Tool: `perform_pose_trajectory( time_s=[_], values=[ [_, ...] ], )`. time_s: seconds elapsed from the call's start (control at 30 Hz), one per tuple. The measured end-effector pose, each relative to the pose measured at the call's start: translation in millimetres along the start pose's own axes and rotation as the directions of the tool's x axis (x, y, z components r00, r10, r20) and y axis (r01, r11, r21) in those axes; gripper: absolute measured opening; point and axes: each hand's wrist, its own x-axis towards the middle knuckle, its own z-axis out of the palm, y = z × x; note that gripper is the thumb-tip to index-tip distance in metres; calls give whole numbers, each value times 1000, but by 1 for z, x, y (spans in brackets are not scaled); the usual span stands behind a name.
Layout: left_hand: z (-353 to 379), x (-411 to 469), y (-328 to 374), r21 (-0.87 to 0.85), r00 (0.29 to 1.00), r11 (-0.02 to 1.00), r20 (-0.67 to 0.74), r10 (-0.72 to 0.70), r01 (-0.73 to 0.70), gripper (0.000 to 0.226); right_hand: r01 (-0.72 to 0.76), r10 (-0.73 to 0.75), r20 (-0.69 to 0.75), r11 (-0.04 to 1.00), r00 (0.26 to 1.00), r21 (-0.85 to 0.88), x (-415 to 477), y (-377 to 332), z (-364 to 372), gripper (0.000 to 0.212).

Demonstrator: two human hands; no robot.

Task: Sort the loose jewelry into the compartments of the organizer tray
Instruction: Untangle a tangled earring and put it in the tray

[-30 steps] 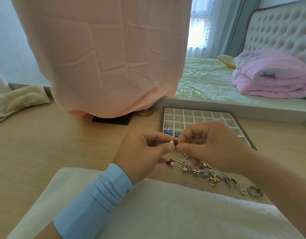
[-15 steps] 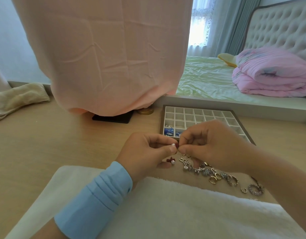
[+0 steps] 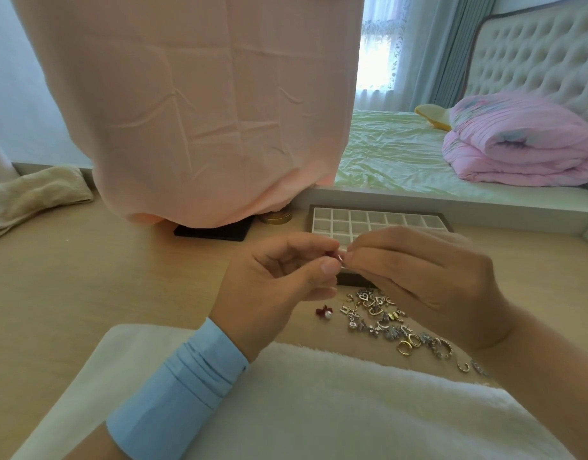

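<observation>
My left hand (image 3: 279, 283) and my right hand (image 3: 425, 277) meet fingertip to fingertip above the table. Between them they pinch a small red earring with a silver part (image 3: 335, 256). A matching red earring with a pearl (image 3: 325, 312) lies on the wood just below my left hand. A pile of loose jewelry (image 3: 388, 322), silver charms and gold rings, spreads to the right under my right wrist. The organizer tray (image 3: 362, 218), white grid in a dark frame, sits behind my hands, its near part hidden by them.
A pink cloth (image 3: 199, 107) hangs over something on a black base (image 3: 216, 231) at the back left, with a gold tin (image 3: 276, 216) beside it. A white fluffy towel (image 3: 319, 403) covers the near edge. A folded beige cloth (image 3: 33, 194) lies far left. A bed stands beyond the table.
Both hands have risen slightly and stayed joined on the small earring. The view has shifted, so more of the loose pile and the red pearl earring shows below the hands.
</observation>
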Motion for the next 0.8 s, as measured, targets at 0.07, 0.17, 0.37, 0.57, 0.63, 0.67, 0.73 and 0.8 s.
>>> perform_pose_trajectory(
  time_s=[0.07, 0.17, 0.37, 0.57, 0.63, 0.67, 0.73, 0.8],
  values=[
    [1, 0, 2, -30, 1000, 1000, -11, 3, -3, 30, -20, 20, -42, 1000, 999, 5, 1, -1, 0, 7],
    [-1, 1, 4, -48, 1000, 998, -14, 28, -29, 30, -72, 76, -101, 996, 992, 43, 3, -3, 0, 5],
    [-1, 2, 4, -91, 999, 995, 8, 44, -43, 31, -199, 226, -150, 964, 963, 174, 8, -6, 3, 6],
    [-12, 7, -6, 106, 999, 994, -35, 40, -36, 31, -720, 692, 232, 590, 684, 364, 10, -9, 11, 9],
    [-24, 11, -15, 358, 1000, 934, -22, 9, 0, 25, -815, 684, 454, 537, 571, 217, 4, -5, 18, 13],
    [-30, 14, -20, 545, 999, 838, 25, -25, 7, 21, -835, 665, 534, 527, 522, 160, 0, -3, 22, 13],
    [-40, 18, -27, 824, 972, 567, 146, -184, -17, 18, -865, 644, 630, 493, 433, 91, -4, -1, 26, 12],
    [-43, 19, -29, 882, 922, 472, 193, -336, -13, 16, -859, 619, 693, 512, 369, 1, -4, 0, 24, 9]
  ],
)
